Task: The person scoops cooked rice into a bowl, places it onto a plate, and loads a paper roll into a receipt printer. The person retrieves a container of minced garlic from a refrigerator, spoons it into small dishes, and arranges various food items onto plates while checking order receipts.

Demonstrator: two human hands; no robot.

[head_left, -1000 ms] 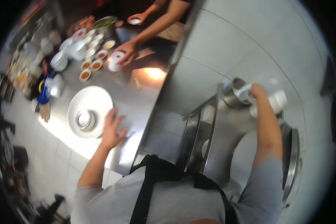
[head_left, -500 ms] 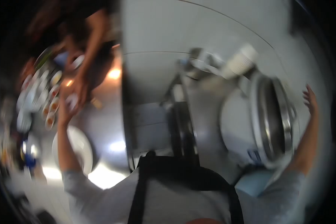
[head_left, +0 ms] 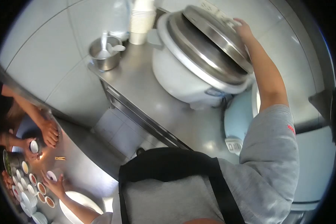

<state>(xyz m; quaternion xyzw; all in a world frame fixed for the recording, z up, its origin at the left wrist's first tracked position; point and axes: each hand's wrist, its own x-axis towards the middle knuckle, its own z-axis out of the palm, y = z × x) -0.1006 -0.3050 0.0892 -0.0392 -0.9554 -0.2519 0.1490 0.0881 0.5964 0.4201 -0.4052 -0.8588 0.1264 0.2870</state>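
At the upper right, my right hand (head_left: 243, 30) grips the top of a round metal lid (head_left: 216, 33). The lid sits tilted over a large white rice cooker (head_left: 179, 72), a dark gap showing beneath it. Down at the lower left, my left hand (head_left: 56, 186) has its fingers around a small white cup (head_left: 53, 174) on the metal counter. Beside that hand are a white plate (head_left: 76, 198) and several small cups of reddish-brown sauce (head_left: 41, 188).
A metal pot (head_left: 107, 61) with white-handled utensils and a stack of paper cups (head_left: 140, 22) stand left of the cooker. A co-worker's hand (head_left: 49, 133) rests over the left counter, near a clothespin (head_left: 60, 158). A light-blue container (head_left: 237, 117) stands behind the cooker.
My view has swung right toward the cooker. My right hand, stretched out in the air before, is now on the lid, which has tilted. My left hand stays at the left counter.
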